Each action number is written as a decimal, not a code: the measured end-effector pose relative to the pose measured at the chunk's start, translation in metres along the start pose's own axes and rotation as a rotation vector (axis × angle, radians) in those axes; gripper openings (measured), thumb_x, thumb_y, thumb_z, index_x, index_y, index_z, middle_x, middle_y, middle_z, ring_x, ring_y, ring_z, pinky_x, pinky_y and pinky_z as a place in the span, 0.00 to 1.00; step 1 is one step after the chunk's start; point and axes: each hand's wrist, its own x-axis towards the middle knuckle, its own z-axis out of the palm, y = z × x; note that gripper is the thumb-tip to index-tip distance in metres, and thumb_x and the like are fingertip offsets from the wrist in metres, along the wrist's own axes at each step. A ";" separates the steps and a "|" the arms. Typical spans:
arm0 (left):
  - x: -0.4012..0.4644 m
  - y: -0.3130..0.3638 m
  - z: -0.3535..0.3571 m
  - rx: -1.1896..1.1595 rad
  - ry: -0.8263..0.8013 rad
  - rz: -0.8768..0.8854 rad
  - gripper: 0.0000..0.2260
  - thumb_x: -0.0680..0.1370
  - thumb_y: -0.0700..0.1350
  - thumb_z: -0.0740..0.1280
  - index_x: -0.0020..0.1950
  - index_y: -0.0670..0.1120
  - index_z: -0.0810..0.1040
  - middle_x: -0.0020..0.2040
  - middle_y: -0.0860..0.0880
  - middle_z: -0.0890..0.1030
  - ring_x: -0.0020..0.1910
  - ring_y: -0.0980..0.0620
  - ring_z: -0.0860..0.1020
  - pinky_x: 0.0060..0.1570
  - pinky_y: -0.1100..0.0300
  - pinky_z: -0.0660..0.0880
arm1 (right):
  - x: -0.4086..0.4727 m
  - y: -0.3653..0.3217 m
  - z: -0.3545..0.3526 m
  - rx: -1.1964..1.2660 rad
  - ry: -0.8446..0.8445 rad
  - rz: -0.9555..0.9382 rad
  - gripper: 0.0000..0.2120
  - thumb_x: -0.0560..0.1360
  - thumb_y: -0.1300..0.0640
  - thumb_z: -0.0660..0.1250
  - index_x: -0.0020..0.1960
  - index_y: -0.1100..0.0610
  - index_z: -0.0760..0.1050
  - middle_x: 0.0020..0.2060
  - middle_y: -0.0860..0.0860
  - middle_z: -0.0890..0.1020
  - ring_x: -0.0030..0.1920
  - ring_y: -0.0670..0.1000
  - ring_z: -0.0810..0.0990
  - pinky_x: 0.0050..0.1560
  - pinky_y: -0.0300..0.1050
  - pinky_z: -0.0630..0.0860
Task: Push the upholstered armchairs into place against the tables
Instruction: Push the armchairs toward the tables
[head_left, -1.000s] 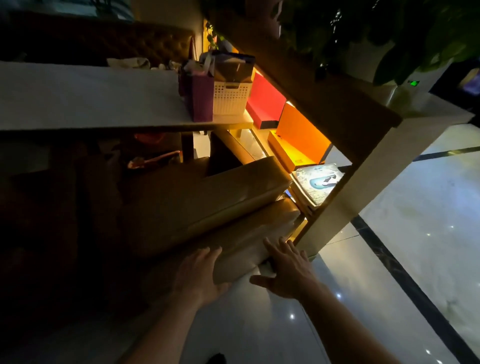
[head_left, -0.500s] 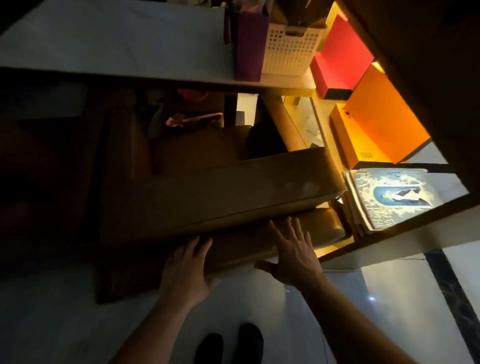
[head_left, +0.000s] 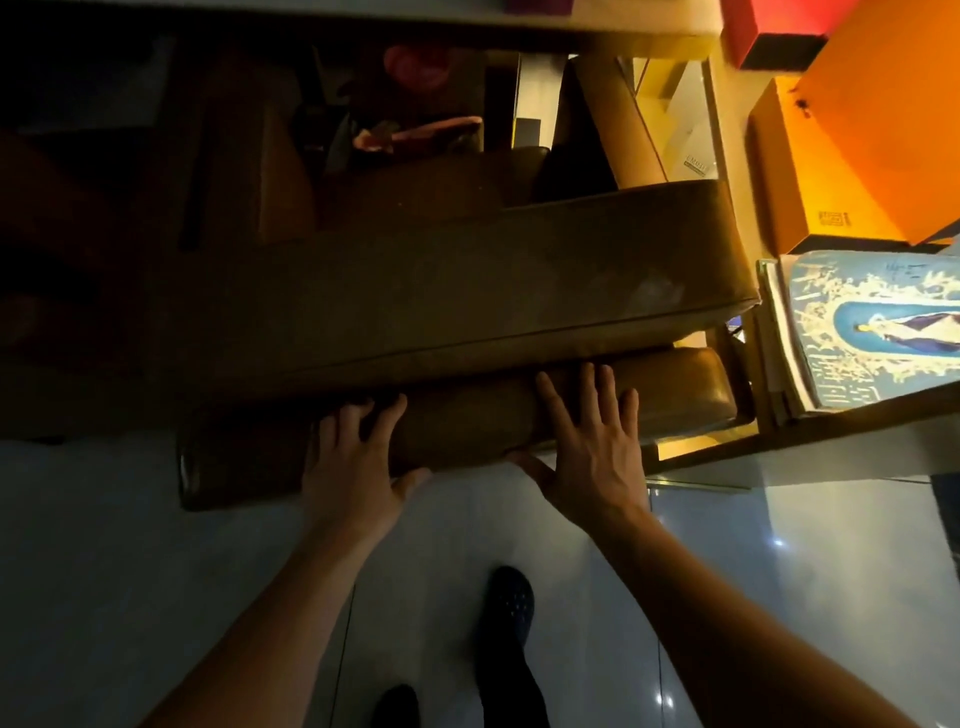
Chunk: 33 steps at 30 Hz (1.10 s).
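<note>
Hands flat, fingers spread, neither gripping anything: the left hand (head_left: 358, 462) and the right hand (head_left: 587, 447) press palms against the lower back roll of the armchair (head_left: 467, 291), thumbs tucked under its bottom edge.

Position of the armchair: its back faces the person, its seat points toward the table (head_left: 467, 26), whose edge runs along the top of the view. The front of the seat sits in deep shadow beneath that edge; whether it touches the table or its leg cannot be told.

Step in hand, by judgement: the push itself, likely near its end. The next move calls for an even forward shove from both palms, kept straight, until the chair stops.

Edges and room: on the right, the armchair's corner stands just beside a shelf unit (head_left: 831, 431) holding a picture book (head_left: 872, 332) and an orange box (head_left: 857, 156). Little room on that side; drifting right risks scraping the shelf. The left side is too dark to judge. The floor (head_left: 156, 571) behind the chair is open, with the person's shoe (head_left: 509, 603) well back from the chair base.
</note>
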 end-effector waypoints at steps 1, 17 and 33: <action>0.000 -0.002 0.000 0.000 0.009 0.008 0.39 0.70 0.68 0.69 0.77 0.61 0.58 0.70 0.49 0.65 0.68 0.44 0.62 0.66 0.43 0.67 | -0.001 0.000 0.001 -0.005 -0.001 -0.003 0.46 0.72 0.24 0.54 0.81 0.45 0.43 0.80 0.62 0.48 0.79 0.65 0.43 0.75 0.71 0.48; -0.099 -0.071 0.017 -0.064 0.005 0.182 0.38 0.71 0.66 0.68 0.78 0.60 0.58 0.73 0.51 0.66 0.71 0.44 0.61 0.72 0.41 0.62 | -0.133 -0.067 0.035 -0.092 -0.041 0.131 0.44 0.74 0.24 0.47 0.81 0.48 0.44 0.79 0.65 0.52 0.78 0.68 0.50 0.74 0.71 0.55; -0.136 -0.108 0.032 -0.129 0.042 0.265 0.41 0.64 0.62 0.76 0.75 0.57 0.67 0.68 0.50 0.73 0.69 0.43 0.68 0.70 0.38 0.64 | -0.178 -0.095 0.039 -0.121 -0.103 0.155 0.45 0.70 0.24 0.54 0.77 0.52 0.64 0.71 0.70 0.68 0.69 0.73 0.69 0.60 0.73 0.71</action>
